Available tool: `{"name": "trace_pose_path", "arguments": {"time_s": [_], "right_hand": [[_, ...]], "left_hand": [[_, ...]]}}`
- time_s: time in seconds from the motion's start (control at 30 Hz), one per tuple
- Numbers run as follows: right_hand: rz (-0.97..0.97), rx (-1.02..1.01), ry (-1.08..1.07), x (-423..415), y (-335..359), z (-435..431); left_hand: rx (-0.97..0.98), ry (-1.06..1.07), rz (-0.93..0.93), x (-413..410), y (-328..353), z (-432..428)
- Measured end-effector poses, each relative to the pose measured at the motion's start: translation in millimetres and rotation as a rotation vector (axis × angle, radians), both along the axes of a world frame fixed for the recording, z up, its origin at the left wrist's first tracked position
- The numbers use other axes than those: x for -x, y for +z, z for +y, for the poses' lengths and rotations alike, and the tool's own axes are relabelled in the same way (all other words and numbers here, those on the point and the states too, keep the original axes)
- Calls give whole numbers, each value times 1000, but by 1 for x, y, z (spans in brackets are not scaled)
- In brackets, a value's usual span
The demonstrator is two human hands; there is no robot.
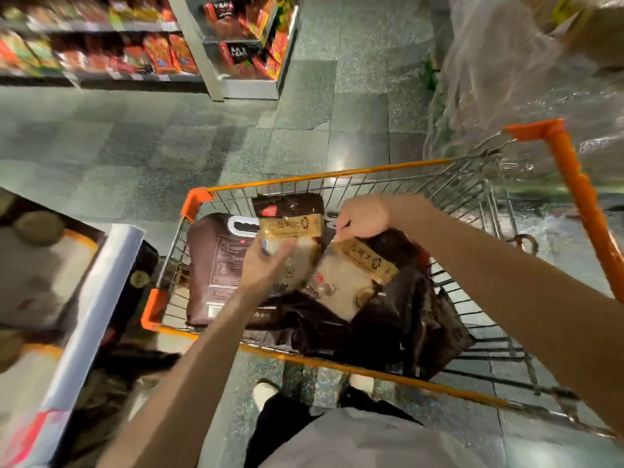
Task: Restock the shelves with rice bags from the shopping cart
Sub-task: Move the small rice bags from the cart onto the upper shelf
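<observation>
Left hand point(266, 265) grips one flat gold-banded rice pack point(292, 228), right hand point(363, 217) pinches the second pack point(347, 275)

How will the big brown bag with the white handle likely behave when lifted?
Probably heavy: the brown bag is among the bulkiest packs in the cart. Its flat faces suggest it stays fairly stiff. The white handle should give a firm hold.

Premises: a supermarket aisle. The shelves point(101, 27) across the aisle carry rows of red and orange packets point(158, 55), with label strips point(135, 76) along their front edges. A wire cart point(337, 175) with orange trim stands on the grey tiled floor point(135, 136), loaded with packaged bags point(216, 265).
</observation>
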State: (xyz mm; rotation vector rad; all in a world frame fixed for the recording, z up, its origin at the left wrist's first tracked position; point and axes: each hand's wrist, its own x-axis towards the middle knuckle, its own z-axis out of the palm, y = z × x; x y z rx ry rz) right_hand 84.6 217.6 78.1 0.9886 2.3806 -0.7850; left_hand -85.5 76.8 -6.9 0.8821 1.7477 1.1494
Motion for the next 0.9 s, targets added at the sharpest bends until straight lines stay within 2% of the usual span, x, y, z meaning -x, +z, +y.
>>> {"name": "trace_pose_path", "arguments": {"time_s": [0.1, 0.17, 0.23, 0.3, 0.37, 0.43, 0.47, 0.63, 0.77, 0.83, 0.9], "right_hand": [[42, -145, 156, 29, -25, -13], [141, -245, 78, 33, -43, -18], [246, -385, -181, 25, -59, -28], [253, -409, -608, 9, -71, -49], [159, -275, -920, -11, -87, -74], [89, -88, -1057, -26, -99, -97], [120, 5, -1094, -30, -103, -104], [441, 187, -1133, -21, -107, -109], [507, 207, -1046, -14, -109, -106], [591, 374, -1047, -12, -105, -96], [694, 483, -921, -5, -86, -88]], "left_hand": [[86, -106, -62, 7, -4, -7], [130, -64, -150, 12, -8, -10], [153, 10, -187, 16, -13, -11], [167, 11, -141, 18, -17, -11], [178, 0, -123, 19, -21, -10], [174, 7, -121, 20, -23, -10], [177, 3, -118, 19, -24, -10], [187, 1, -149, 16, -20, -17], [151, 68, -258, 18, -15, -30], [149, 65, -321, 20, -4, -34], [131, 136, -322, 27, 15, -41]]}}
